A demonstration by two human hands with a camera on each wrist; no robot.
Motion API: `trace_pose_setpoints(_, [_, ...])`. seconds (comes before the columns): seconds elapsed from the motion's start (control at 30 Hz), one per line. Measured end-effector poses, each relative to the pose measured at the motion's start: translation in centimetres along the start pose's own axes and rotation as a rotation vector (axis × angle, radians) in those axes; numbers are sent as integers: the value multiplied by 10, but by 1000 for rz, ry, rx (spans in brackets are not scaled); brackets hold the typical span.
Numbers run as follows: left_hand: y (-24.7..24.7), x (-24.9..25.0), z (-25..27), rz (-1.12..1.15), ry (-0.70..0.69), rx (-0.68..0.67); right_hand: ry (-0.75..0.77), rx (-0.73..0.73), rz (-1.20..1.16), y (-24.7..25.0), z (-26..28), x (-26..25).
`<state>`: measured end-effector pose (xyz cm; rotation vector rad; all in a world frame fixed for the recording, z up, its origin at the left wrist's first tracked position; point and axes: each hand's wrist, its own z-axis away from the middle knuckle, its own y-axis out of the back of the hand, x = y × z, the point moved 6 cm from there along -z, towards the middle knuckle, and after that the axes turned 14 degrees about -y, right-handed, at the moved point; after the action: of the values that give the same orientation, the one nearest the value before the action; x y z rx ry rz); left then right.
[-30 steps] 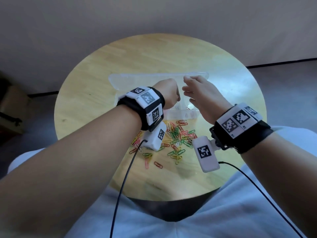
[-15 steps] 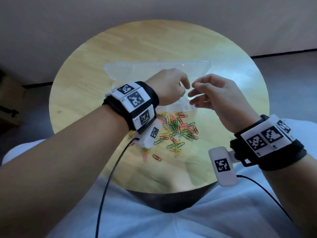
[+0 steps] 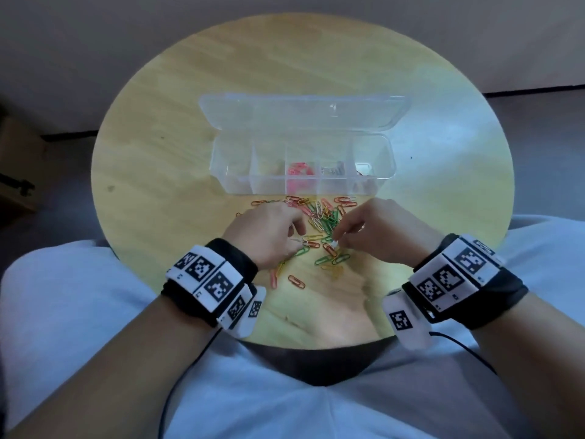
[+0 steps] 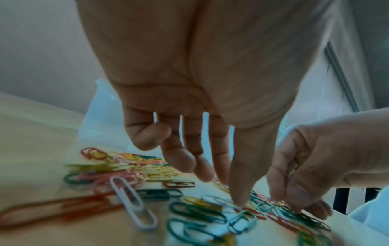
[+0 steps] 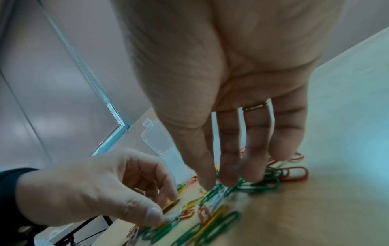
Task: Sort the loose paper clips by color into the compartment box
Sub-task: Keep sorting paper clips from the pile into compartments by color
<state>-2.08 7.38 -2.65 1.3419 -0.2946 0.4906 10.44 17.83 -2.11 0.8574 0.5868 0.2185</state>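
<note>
A clear compartment box (image 3: 228,172) stands open mid-table, its lid (image 3: 304,112) laid back. Pink clips (image 3: 299,169) fill the middle cell, and pale ones (image 3: 332,170) lie in the cell to its right. The loose pile of paper clips (image 3: 323,217) in red, green, yellow and white lies in front of the box. My left hand (image 3: 296,240) is down on the pile's near left, thumb and forefinger pinching a white clip (image 5: 172,216). My right hand (image 3: 337,242) reaches straight down, its fingertips (image 5: 228,179) touching green clips (image 5: 258,184); it holds nothing.
The round wooden table (image 3: 152,160) is small, and its near edge sits just behind my wrists, over my lap. A few stray clips (image 3: 296,282) lie close to that edge. A large white clip (image 4: 132,201) lies left of my left thumb.
Both hands came down and back from above the box to the pile. The box, hidden behind them before, now shows in full.
</note>
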Motion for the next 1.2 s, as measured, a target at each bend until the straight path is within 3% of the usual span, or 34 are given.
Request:
trace_pose_setpoints(0.2, [-3, 4, -4, -6, -71, 0, 12, 23, 45, -7, -3, 0])
trace_pose_setpoints(0.47, [-6, 0, -7, 42, -47, 5, 12, 78, 159, -15, -8, -4])
trace_pose_setpoints(0.63, [8, -6, -1, 115, -49, 107, 53, 112, 204, -18, -2, -7])
trace_pose_setpoints(0.83, [35, -32, 16, 294, 75, 216, 31, -16, -194, -4, -1, 2])
trace_pose_setpoints(1.0, [41, -40, 24, 339, 147, 205, 28, -81, -592, 8, -4, 3])
trace_pose_setpoints(1.2, [38, -36, 26, 184, 165, 72, -249, -204, -936, -2, -19, -4])
